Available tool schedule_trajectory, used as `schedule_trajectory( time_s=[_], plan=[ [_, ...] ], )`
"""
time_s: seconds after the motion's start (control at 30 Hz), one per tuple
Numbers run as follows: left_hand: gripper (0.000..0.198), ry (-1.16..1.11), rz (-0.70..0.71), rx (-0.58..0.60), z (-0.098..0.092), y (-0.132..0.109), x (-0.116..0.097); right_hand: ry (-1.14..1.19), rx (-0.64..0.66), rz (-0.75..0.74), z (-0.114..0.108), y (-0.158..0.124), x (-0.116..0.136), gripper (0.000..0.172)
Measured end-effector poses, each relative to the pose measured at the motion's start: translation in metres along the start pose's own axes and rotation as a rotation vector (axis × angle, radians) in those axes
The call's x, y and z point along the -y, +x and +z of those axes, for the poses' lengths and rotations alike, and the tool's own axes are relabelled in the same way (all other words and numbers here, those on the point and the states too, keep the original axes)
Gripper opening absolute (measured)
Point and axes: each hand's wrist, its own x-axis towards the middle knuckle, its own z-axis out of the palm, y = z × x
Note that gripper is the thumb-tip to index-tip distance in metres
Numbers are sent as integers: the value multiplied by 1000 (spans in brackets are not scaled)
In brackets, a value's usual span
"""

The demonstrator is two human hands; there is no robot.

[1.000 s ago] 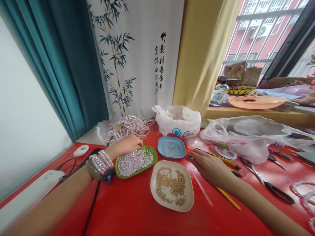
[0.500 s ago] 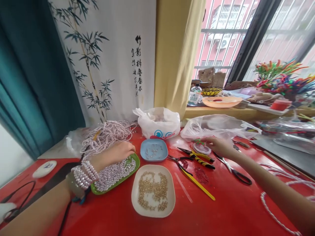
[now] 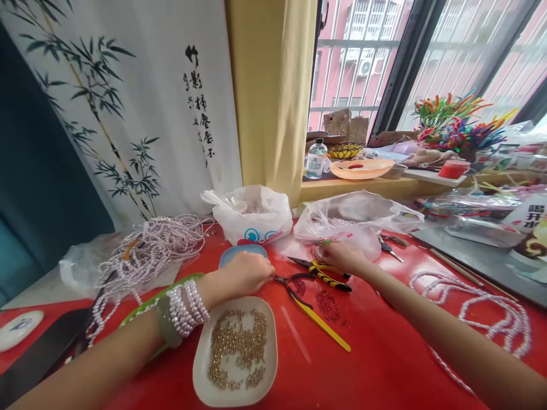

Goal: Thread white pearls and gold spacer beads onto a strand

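My left hand [image 3: 245, 276] is closed in a pinch above the edge between the blue tray [image 3: 239, 250] and the cream tray of gold beads [image 3: 265, 376]. Its fingertips are beside the jaws of the yellow-handled pliers [image 3: 327, 327]; anything between them is too small to make out. Strands of pearly beads circle that wrist. My right hand [image 3: 342, 256] is closed behind the black-and-yellow pliers [image 3: 329, 278], by the clear plastic bag. A bit of green and red shows at its fingertips, but what it holds is hidden.
Pearly lilac bead strands [image 3: 149, 245] are heaped at left, by a green tray [image 3: 145, 304] partly under my forearm. Two plastic bags, one white [image 3: 252, 213] and one clear [image 3: 359, 213], stand at the back. Red beads [image 3: 329, 306] and a coiled strand [image 3: 496, 310] lie at right.
My left hand has left the lilac beads in the green tray and moved right, to the pliers' jaws. My right hand stays by the clear bag, now covering the reel. The view has turned right.
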Motion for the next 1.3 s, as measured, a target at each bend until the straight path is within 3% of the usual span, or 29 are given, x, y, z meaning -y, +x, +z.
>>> schedule_trajectory(
  time_s=[0.17,0.33,0.5,0.63,0.7,0.8,0.87,0.97,1.07,1.2,1.3],
  plan=[
    [23,-26,26,-7,14,3,4,232,-46,-2,-8,4,-11,28],
    [24,-61,-8,10,15,-3,5,620,-118,-41,-29,-3,-23,27],
    [22,-237,-53,-18,7,-5,0,1104,-86,-76,-34,-28,-9,28],
    [19,-642,-185,-144,5,-5,-9,1431,22,-101,-35,-57,21,19],
    [29,-953,-244,-213,6,-5,-14,1559,66,-112,-39,-71,39,13],
    [52,-1469,-199,-193,7,-6,-26,1715,113,-137,-45,-86,66,11],
    [60,-1691,-143,-165,4,-9,-34,1797,154,-153,-48,-91,79,11],
    [56,-1851,-124,-205,-1,-15,-43,1850,191,-163,-46,-95,89,9],
    [56,-2001,-124,-260,-3,-20,-44,1781,135,-210,-38,-102,92,8],
    [54,-2071,-88,-209,3,-28,-41,1356,-77,-391,-22,-122,100,18],
    [50,-1891,-186,-189,7,-37,-41,1031,-213,-473,-9,-141,108,21]
  ],
)
